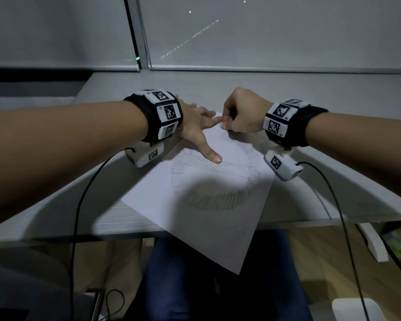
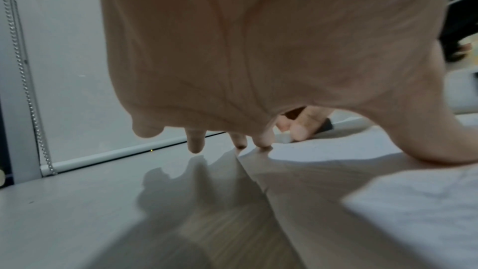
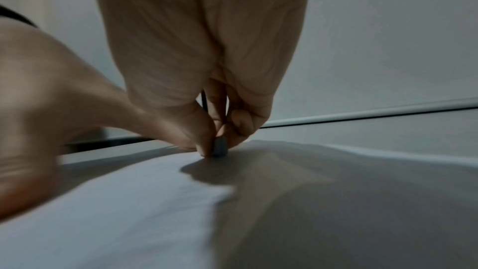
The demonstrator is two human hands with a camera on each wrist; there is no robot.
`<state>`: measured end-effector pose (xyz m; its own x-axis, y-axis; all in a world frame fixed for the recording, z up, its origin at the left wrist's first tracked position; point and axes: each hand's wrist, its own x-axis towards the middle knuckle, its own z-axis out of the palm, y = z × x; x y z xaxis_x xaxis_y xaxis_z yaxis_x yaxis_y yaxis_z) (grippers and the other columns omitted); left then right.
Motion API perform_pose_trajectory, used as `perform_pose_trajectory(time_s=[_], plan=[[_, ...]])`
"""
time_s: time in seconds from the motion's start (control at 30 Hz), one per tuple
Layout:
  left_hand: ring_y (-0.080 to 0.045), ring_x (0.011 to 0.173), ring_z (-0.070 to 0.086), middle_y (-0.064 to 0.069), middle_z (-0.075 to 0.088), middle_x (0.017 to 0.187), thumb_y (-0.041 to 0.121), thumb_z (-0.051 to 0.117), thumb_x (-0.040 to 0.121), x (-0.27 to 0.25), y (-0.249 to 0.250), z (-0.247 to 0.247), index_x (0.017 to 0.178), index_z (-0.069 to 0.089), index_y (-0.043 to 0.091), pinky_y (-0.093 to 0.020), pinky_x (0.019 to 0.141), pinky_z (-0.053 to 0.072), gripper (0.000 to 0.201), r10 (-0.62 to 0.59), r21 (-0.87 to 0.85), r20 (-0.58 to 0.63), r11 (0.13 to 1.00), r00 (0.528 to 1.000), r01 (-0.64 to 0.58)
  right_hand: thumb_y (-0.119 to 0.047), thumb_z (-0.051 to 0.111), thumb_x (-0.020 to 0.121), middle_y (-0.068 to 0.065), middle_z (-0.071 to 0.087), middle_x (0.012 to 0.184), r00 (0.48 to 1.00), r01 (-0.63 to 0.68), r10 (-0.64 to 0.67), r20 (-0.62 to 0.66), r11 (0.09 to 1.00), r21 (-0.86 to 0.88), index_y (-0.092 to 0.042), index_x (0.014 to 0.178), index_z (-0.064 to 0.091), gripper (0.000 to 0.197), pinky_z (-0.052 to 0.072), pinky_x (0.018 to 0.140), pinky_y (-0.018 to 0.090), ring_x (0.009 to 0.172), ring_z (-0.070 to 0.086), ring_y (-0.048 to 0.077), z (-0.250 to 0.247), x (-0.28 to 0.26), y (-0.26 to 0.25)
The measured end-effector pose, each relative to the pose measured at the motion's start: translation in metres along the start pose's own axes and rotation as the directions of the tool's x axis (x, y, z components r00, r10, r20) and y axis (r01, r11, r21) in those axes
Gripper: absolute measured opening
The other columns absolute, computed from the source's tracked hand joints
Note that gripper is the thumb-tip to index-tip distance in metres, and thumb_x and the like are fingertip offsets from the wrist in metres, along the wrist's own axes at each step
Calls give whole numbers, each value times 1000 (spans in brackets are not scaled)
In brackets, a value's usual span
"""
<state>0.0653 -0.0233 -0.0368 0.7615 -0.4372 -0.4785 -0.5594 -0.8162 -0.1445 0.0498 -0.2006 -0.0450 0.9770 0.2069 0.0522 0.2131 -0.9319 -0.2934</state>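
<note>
Head view: left hand (image 1: 195, 121) flat on the paper (image 1: 206, 216), right hand (image 1: 243, 114) pinching a small grey block (image 3: 220, 147); cables (image 1: 74, 239) flank them.

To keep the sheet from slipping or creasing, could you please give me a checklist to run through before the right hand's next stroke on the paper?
1. Left hand holds the paper down: ok, fingers spread flat on it.
2. Right hand holds the small grey block: ok, pinched.
3. Block meets the paper: ok, its lower end touches the sheet in the right wrist view.
4. Paper fully supported by the desk: not ok, its near corner overhangs the edge.
5. Marks under the block: cannot tell, the hand hides them.
</note>
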Motion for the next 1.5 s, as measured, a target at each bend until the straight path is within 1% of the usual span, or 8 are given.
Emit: perform_pose_trajectory(time_s=[0.17, 0.37, 0.6, 0.8, 1.0, 1.17, 1.37, 1.5], plan=[[-28, 161, -4, 19, -9, 173, 106, 54, 52, -1, 2, -4, 160, 1, 57, -67, 121, -1, 130, -12, -7, 20, 1000, 1000, 12, -17, 75, 85, -3, 75, 74, 987, 128, -134, 87, 989, 71, -15, 80, 78, 6, 48, 63, 18, 67, 67, 10, 9, -24, -15], [-20, 161, -5, 15, -13, 174, 99, 63, 57, -1, 4, -7, 161, -15, 51, -62, 122, 3, 139, -11, -49, 36, 999, 999, 13, -17, 75, 87, -2, 69, 71, 999, 34, -34, -34, 999, 2, -10, 84, 78, 8, 48, 67, 26, 65, 62, 14, 4, -4, 8], [-18, 161, -6, 17, -14, 173, 102, 61, 51, 4, 4, -6, 163, -7, 49, -62, 122, 3, 142, -16, -47, 60, 999, 998, 19, -19, 78, 85, -7, 73, 72, 984, 151, -159, 83, 985, 88, -18, 79, 78, 7, 46, 62, 14, 64, 64, 4, 5, -27, -2], [-15, 161, -9, 17, -17, 173, 105, 59, 48, 9, 3, -7, 161, -18, 47, -60, 122, 3, 149, -22, -26, 67, 999, 998, 24, -15, 76, 84, -2, 71, 71, 999, 46, -45, -27, 998, 44, -14, 79, 79, 6, 46, 68, 23, 61, 61, 5, 0, -6, 15], [-16, 160, -10, 16, -18, 172, 106, 60, 39, 14, 2, -7, 161, -17, 48, -56, 124, 7, 155, -14, -51, 93, 999, 996, 19, -19, 79, 86, -6, 73, 71, 983, 157, -163, 79, 984, 85, -16, 81, 78, 6, 49, 63, 17, 64, 66, 6, 5, -31, 3], [-17, 160, -10, 15, -19, 173, 103, 63, 45, 14, 1, -7, 162, -18, 44, -56, 124, 7, 154, -11, -53, 82, 998, 997, 15, -20, 82, 85, -11, 66, 65, 997, 82, -82, 0, 996, 23, -13, 81, 79, 8, 45, 65, 23, 60, 60, 4, -5, -9, 19], [-15, 160, -11, 17, -19, 172, 108, 57, 37, 16, 0, -6, 160, -19, 49, -58, 123, 6, 157, -20, -22, 70, 1000, 997, 22, -19, 79, 87, -10, 70, 69, 981, 168, -173, 85, 984, 55, -16, 82, 78, 5, 47, 62, 17, 61, 62, 0, 5, -34, 8], [-16, 160, -12, 17, -19, 172, 106, 61, 37, 18, 1, -6, 161, -18, 47, -57, 124, 5, 159, -18, -51, 75, 998, 997, 22, -21, 81, 87, -6, 70, 68, 995, 89, -90, 30, 995, 37, -15, 81, 77, 9, 48, 66, 23, 62, 63, 6, -3, -19, 21]])
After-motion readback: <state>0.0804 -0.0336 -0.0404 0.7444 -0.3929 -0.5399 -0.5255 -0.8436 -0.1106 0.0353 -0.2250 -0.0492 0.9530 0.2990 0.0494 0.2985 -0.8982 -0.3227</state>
